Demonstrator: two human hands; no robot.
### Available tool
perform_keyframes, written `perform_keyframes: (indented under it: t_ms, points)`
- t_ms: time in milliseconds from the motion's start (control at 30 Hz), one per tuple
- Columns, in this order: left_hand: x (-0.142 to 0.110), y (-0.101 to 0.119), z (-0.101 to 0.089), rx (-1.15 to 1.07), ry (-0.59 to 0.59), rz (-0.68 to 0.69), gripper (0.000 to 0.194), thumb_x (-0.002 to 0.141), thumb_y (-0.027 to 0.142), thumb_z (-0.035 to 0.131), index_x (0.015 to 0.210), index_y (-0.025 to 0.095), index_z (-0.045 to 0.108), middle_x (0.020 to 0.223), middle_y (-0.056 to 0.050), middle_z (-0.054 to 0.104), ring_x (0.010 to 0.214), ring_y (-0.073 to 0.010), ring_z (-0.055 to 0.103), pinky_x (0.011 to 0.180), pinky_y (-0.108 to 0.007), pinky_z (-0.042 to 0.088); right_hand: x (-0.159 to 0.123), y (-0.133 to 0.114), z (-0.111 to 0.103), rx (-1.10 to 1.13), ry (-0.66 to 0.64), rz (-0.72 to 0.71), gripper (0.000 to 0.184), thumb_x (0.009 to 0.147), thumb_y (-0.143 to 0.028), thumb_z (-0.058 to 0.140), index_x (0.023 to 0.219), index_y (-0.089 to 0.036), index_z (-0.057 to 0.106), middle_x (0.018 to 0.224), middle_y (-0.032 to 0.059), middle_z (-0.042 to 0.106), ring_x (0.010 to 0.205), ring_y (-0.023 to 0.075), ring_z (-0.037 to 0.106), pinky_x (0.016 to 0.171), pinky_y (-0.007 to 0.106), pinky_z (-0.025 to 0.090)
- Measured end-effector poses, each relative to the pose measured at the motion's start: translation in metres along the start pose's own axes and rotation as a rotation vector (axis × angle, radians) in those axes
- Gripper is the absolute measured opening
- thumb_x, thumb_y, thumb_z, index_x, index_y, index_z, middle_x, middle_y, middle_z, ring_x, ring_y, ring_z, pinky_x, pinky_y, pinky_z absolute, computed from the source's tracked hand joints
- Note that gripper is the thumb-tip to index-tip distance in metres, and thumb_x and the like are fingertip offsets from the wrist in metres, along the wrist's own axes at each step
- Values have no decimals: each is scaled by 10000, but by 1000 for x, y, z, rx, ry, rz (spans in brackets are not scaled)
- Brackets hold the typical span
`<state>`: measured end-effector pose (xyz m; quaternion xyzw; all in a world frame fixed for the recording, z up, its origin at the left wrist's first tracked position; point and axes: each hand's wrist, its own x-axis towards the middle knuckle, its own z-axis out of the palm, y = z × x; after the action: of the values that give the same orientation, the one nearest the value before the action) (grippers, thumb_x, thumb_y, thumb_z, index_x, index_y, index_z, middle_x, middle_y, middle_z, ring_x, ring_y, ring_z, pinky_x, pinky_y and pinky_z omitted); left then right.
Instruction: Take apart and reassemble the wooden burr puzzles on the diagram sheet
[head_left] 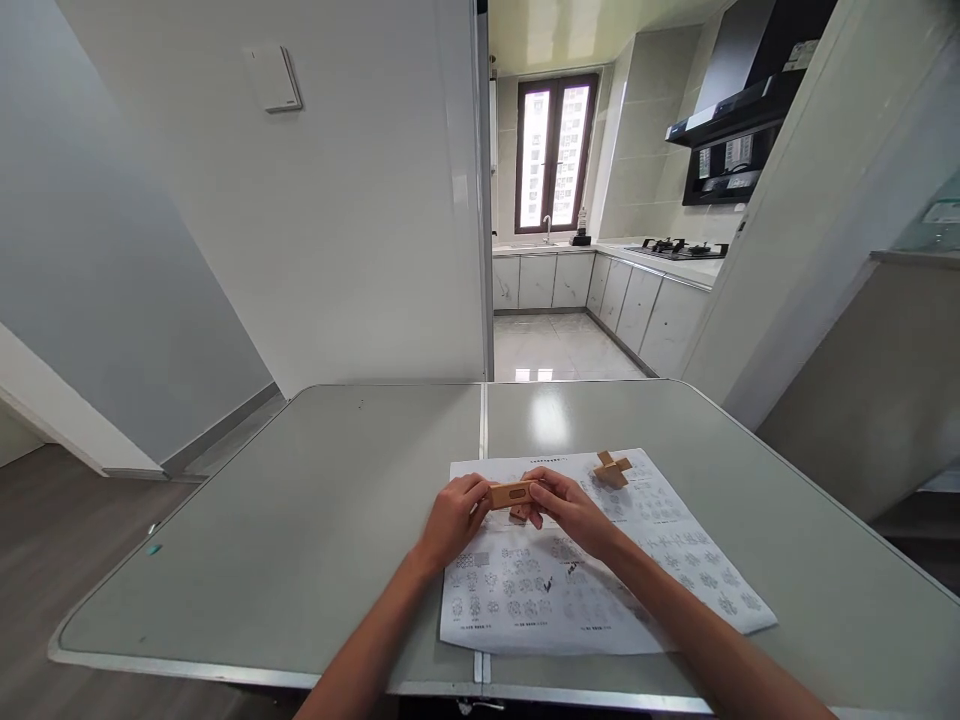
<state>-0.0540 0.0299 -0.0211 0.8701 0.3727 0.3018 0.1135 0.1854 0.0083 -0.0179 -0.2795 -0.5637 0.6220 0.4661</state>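
A small wooden block [510,494] with an oblong slot in its face is held level between my two hands, above a printed paper sheet. My left hand [455,515] pinches its left end. The fingers of my right hand [564,505] close on its right end. Just below the block, by my right fingertips, a darker wooden piece [517,514] shows in part; whether it is held or lies on the paper I cannot tell. To the right, a cross-shaped wooden piece made of joined bars [612,470] rests on the paper sheet [540,640], which is covered in small line diagrams.
The paper lies across the centre seam of a grey-green table [300,560] with a pale metal edge. A small teal scrap [154,549] sits near the left edge. Past the table, a doorway opens onto a kitchen with a gas hob [679,249].
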Motion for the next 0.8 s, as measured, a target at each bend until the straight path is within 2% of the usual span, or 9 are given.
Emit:
perform_keyframes:
  t_ms: [100,233,333,400,467,567,667,800]
  points:
    - [2,1,-2,8,6,29,305,1083,316,392,1144,251,684,1017,-70,727,907,-227,670,792,-348,513,-1,1,-2,32,-45,15,360,959,-562,680,1040,-215,630,812,21,689,609,139,563,706,331,497]
    - [3,0,-4,67,20,14,296,1085,347,418,1071,257,700,965,-49,746,860,-217,669,781,-343,501,-3,0,-11,51,-45,15,421,923,-631,683,1027,-227,623,841,33,685,549,133,523,586,312,446]
    - [3,-3,-3,112,32,-73,315,1082,376,428,980,247,697,877,-44,728,796,-210,661,742,-329,488,-1,-2,-19,35,50,-3,471,894,-675,683,1032,-229,616,745,8,624,499,131,461,520,306,390]
    - [2,-4,-2,109,55,-137,349,1085,395,407,938,230,677,822,-45,702,737,-201,649,703,-318,479,2,-3,-24,-21,145,-28,459,904,-657,676,1040,-222,621,691,-15,564,509,136,444,526,307,394]
    - [2,-3,1,97,67,-166,344,1087,407,389,991,222,662,810,-41,696,698,-194,644,677,-308,474,7,-1,-28,-128,229,-59,442,946,-650,613,1043,-219,620,673,-29,518,534,145,448,535,301,405]
    - [3,1,3,74,29,-201,320,1084,425,386,1137,225,631,824,-28,713,674,-192,651,649,-298,466,11,5,-33,-511,330,-66,490,1042,-659,352,977,-235,589,647,-33,486,542,164,459,513,291,395]
    - [3,3,4,80,-15,-242,349,1084,438,371,1029,232,647,776,-22,697,650,-193,637,626,-296,441,12,13,-38,-838,340,-43,524,1060,-629,280,817,-248,546,651,-9,548,582,186,513,545,298,396]
    - [2,2,5,107,-15,-247,365,1064,429,418,878,233,664,735,-37,660,704,-215,627,659,-316,437,12,21,-41,-1004,322,17,469,1061,-541,356,745,-247,541,641,10,617,606,207,569,582,300,366]
